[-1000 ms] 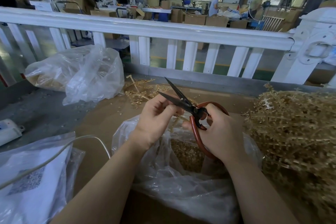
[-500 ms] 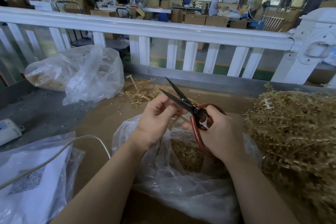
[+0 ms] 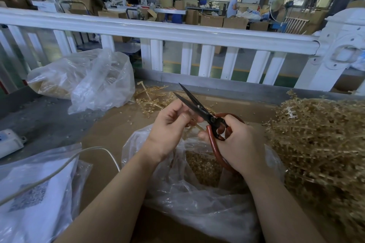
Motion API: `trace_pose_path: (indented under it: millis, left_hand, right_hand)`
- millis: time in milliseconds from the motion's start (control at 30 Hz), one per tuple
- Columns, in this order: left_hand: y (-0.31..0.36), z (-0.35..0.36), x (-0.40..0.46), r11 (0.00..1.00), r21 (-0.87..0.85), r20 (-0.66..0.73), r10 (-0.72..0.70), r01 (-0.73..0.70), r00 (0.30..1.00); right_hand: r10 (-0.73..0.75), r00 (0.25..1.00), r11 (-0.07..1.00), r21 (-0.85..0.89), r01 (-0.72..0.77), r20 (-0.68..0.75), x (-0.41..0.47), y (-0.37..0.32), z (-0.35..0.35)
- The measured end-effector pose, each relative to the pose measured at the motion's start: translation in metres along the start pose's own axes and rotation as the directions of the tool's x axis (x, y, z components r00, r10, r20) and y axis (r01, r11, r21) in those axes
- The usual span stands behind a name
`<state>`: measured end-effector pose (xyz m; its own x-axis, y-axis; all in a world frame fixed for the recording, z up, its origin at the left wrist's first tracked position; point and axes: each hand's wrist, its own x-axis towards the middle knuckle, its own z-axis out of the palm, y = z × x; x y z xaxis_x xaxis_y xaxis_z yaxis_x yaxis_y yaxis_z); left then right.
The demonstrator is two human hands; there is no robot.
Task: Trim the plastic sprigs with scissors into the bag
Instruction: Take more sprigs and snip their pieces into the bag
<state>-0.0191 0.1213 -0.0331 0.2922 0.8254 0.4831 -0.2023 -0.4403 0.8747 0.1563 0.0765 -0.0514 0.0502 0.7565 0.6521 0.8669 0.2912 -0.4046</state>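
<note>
My right hand (image 3: pixel 239 144) grips the red-brown handles of black-bladed scissors (image 3: pixel 197 106), whose blades stand parted and point up and to the left. My left hand (image 3: pixel 169 130) pinches a thin tan plastic sprig (image 3: pixel 194 127) just below the blades, near the pivot. Both hands hover over a clear plastic bag (image 3: pixel 197 193) that lies open on the brown work surface and holds a heap of small tan cut pieces (image 3: pixel 201 165). A large pile of untrimmed tan sprigs (image 3: pixel 320 144) rises at the right.
A second clear bag (image 3: pixel 88 81) with tan material sits at the back left, loose sprigs (image 3: pixel 152 96) beside it. A white cable (image 3: pixel 59 167) crosses a plastic-wrapped white pack (image 3: pixel 35 199) at the lower left. A white device (image 3: pixel 9 142) lies at the left edge. A white railing (image 3: pixel 177 31) bounds the far side.
The hands and scissors have shifted only slightly; the blades remain parted and my left hand keeps its pinch on the sprig.
</note>
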Motion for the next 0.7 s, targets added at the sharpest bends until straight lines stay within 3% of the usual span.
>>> trace_pose_path:
  millis: [133,267,367,700]
  left_hand:
    - [0.001,-0.001,0.001,0.998,-0.034,-0.026,-0.046,0.045,0.999]
    - [0.002,0.000,0.002,0.955,-0.237,-0.101,-0.207,0.178,0.973]
    - [0.004,0.000,0.003,0.929,-0.296,-0.111,-0.264,0.221,0.958]
    - [0.006,-0.002,0.006,0.867,-0.416,-0.070,-0.331,0.275,0.941]
  right_hand:
    - [0.020,1.000,0.998,0.053,-0.020,0.006,0.000,0.000,0.002]
    - [0.164,0.985,0.936,0.307,-0.170,0.046,0.003,0.000,0.003]
    - [0.209,0.975,0.882,0.417,-0.220,0.072,0.004,0.001,0.003]
    - [0.295,0.949,0.870,0.381,-0.313,0.108,0.008,0.011,0.009]
